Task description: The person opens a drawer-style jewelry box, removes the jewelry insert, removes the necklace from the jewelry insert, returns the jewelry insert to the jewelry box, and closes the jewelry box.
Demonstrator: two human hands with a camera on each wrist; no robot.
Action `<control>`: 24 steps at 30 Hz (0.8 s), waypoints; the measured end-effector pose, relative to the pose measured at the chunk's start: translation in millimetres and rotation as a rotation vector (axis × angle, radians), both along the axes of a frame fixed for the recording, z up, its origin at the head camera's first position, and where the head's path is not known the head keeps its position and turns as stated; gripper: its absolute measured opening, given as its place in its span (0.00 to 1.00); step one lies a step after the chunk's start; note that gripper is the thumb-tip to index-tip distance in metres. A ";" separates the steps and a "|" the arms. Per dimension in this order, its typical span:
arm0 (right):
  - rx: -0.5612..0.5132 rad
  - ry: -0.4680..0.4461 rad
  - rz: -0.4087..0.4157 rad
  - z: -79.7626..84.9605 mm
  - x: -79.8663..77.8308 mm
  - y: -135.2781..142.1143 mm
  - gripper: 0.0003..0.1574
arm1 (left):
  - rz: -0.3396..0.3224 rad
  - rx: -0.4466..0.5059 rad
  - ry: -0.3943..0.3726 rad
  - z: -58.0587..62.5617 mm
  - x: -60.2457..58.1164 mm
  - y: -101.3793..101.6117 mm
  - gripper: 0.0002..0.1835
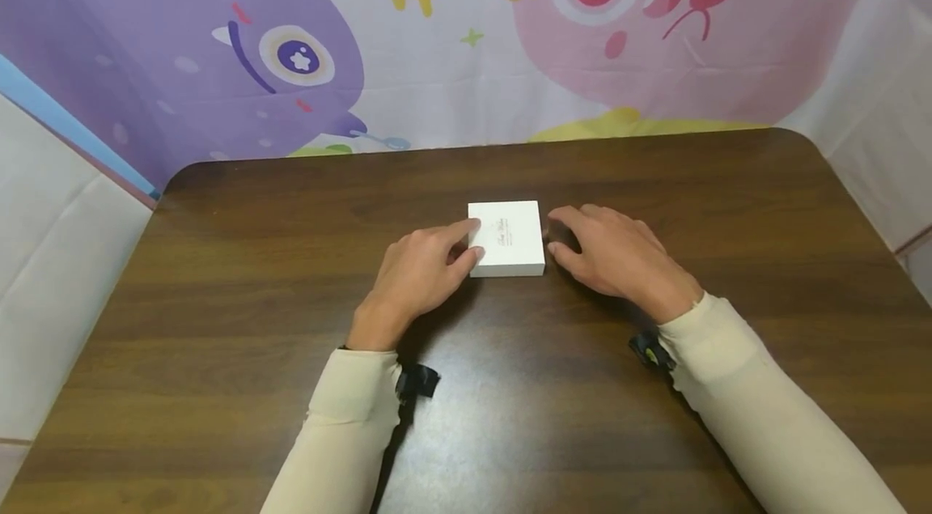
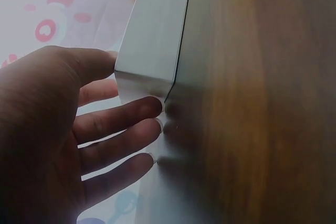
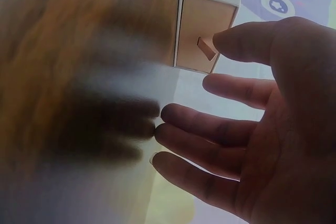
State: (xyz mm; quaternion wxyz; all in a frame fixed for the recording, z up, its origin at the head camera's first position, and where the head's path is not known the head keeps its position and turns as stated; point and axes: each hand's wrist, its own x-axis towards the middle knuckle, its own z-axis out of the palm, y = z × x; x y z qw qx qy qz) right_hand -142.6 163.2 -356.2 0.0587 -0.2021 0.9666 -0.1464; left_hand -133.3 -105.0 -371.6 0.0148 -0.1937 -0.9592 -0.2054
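Observation:
A small white drawer-style box [image 1: 507, 243] with fine printed lettering on its lid lies on the brown table. My left hand [image 1: 422, 271] is at its left end, with the thumb and index fingertips at the edge of the lid. The other fingers stretch out low beside that end in the left wrist view. On the box's right end, the tan drawer front [image 3: 202, 19] carries a short ribbon pull tab [image 3: 207, 49]. My right hand [image 1: 615, 251] is just beside it, fingers apart and nothing held. Its thumb tip overlaps the tab's edge in the right wrist view.
The wood-grain table [image 1: 218, 320] spreads out around both arms, its far edge running along a cartoon-printed cloth [image 1: 451, 85]. Dark straps with small devices [image 1: 418, 381] sit at both wrists, below beige sleeves.

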 end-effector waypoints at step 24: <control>0.010 0.067 0.064 -0.9 3.1 0.3 0.31 | 0.016 -0.005 -0.134 5.0 12.2 6.6 0.32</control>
